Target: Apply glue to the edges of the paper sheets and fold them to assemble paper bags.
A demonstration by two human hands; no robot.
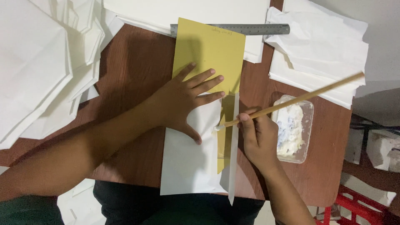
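Observation:
My left hand (pixel 189 100) lies flat, fingers spread, on a folded white paper sheet (pixel 187 160) and a yellow card (pixel 210 50) that runs under it. My right hand (pixel 258 135) grips a long wooden stick brush (pixel 300 99). Its white-tipped end touches the sheet's edge beside a narrow upturned paper flap (pixel 234 137). The yellow card shows through the gap between sheet and flap.
A clear plastic tub of white paste (pixel 306 114) sits just right of my right hand. A metal ruler (pixel 254 29) lies at the back on stacked white paper (pixel 187 12). More paper piles sit left (pixel 37 62) and right (pixel 321 46). The brown table (pixel 137 71) ends near my lap.

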